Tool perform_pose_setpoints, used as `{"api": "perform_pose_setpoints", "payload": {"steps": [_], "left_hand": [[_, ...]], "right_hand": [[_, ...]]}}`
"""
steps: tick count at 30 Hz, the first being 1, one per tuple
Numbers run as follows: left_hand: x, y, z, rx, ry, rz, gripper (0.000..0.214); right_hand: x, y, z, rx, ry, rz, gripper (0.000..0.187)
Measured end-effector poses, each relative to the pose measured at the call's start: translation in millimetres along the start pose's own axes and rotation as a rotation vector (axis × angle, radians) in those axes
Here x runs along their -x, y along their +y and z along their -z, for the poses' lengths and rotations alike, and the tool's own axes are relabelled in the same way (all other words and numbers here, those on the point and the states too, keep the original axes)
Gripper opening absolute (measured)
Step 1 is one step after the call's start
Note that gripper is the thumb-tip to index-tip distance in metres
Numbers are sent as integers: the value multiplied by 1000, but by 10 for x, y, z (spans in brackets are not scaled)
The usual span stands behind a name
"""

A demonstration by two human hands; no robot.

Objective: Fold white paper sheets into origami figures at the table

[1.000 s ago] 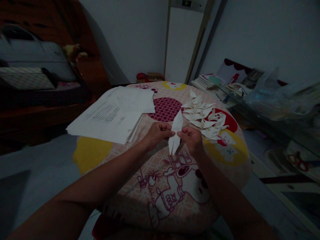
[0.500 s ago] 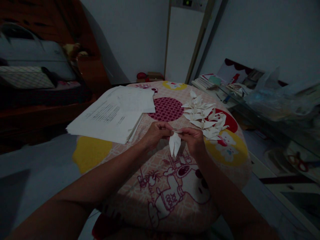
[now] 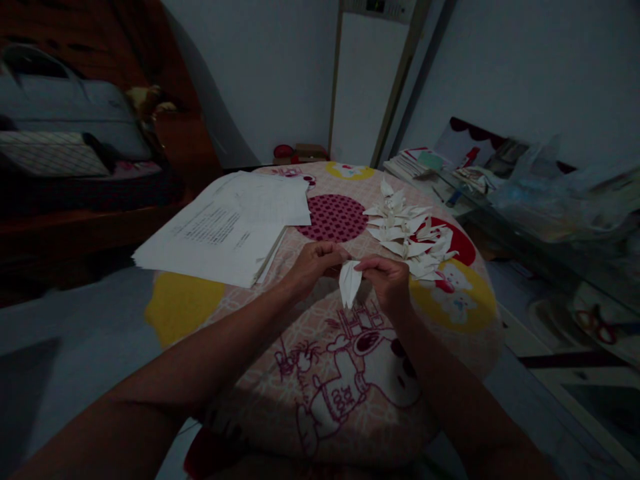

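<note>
Between my two hands hangs a small piece of folded white paper (image 3: 350,284), its two narrow points directed down toward me. My left hand (image 3: 319,261) pinches it at the upper left edge, and my right hand (image 3: 387,279) grips its upper right edge between thumb and fingers. The fingertips hide the top of the fold. Just beyond my right hand lies a cluster of folded white paper cranes (image 3: 407,233), several of them overlapping. A thick stack of printed paper sheets (image 3: 220,230) rests on the table, to the left of my left hand.
A round table with a patterned cloth (image 3: 270,407) is under my hands. On the right stands a glass-topped cabinet holding papers and a plastic bag (image 3: 565,187). To the left, a wooden bench (image 3: 185,147) carries a grey bag (image 3: 75,107).
The folded paper has turned slightly and risen a little between my fingers. Both hands keep nearly the same place; the cranes and the stack have not moved.
</note>
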State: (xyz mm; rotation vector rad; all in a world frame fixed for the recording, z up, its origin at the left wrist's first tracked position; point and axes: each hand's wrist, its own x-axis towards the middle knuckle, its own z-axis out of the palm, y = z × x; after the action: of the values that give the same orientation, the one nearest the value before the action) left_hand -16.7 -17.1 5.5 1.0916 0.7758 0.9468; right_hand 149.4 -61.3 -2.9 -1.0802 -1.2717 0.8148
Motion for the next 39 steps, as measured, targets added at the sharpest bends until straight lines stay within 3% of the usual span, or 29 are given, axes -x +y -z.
{"api": "perform_pose_setpoints", "payload": {"steps": [5, 8, 12, 15, 21, 24, 30, 39], "left_hand": [[-1, -22, -1, -82, -10, -21, 30], [-15, -45, 18, -81, -25, -17, 30], [-27, -60, 41, -106, -17, -29, 28], [-19, -47, 39, -144, 9, -42, 27], [6, -28, 6, -237, 30, -105, 23], [5, -47, -7, -227, 13, -64, 24], [-13, -38, 0, -173, -145, 45, 35], [-14, -90, 10, -84, -122, 95, 34]], "right_hand": [[13, -20, 4, 86, -23, 127, 21], [13, -11, 8, 94, -39, 133, 20], [10, 36, 3, -9, -20, -74, 14], [2, 80, -2, -123, -19, -220, 24], [-18, 98, 6, -93, -121, -253, 26], [-19, 75, 17, -104, -128, -281, 25], [4, 19, 16, -103, -128, -288, 24], [14, 170, -53, -317, -122, -453, 22]]}}
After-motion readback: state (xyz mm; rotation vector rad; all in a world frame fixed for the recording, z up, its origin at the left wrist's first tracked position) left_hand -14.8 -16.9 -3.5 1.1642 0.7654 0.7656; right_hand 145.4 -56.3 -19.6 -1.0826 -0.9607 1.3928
